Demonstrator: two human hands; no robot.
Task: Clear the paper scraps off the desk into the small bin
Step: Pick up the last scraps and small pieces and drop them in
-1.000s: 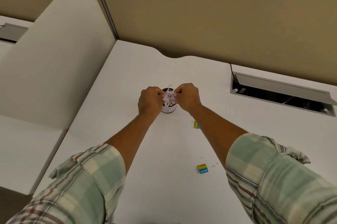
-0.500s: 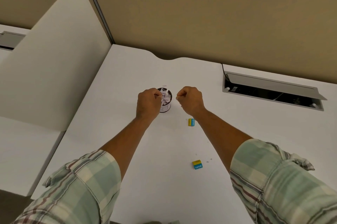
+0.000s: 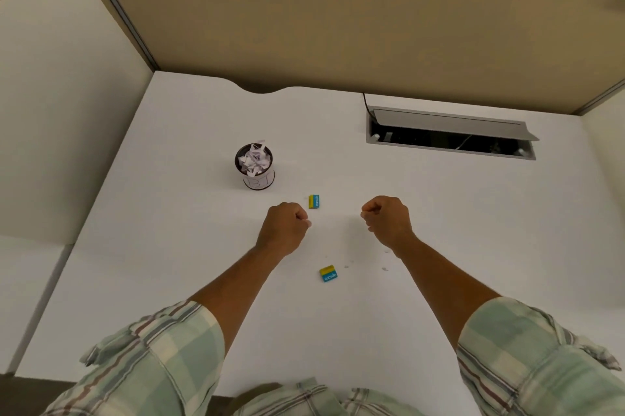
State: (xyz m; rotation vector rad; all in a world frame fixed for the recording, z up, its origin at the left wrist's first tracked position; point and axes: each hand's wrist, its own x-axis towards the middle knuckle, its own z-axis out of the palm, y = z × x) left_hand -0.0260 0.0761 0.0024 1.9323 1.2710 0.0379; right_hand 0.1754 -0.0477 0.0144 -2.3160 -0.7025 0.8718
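Note:
The small bin (image 3: 258, 181), a dark-rimmed cup with a white label, stands on the white desk (image 3: 189, 246) and is heaped with crumpled paper scraps (image 3: 253, 161). My left hand (image 3: 284, 229) is a closed fist hovering over the desk, below and right of the bin, with nothing visible in it. My right hand (image 3: 387, 219) is also a closed fist, further right, and looks empty. A few tiny white paper bits (image 3: 384, 268) lie on the desk near my right wrist.
Two small yellow-and-blue erasers lie on the desk: one (image 3: 314, 201) between my fists, another (image 3: 328, 273) nearer to me. An open cable hatch (image 3: 449, 136) is set in the desk at the back right. Beige partition walls enclose the back and left.
Both hands have left the bin and drawn back toward me as fists. The paper they were pressing stays in the bin. The camera view has shifted, so the bin sits further left.

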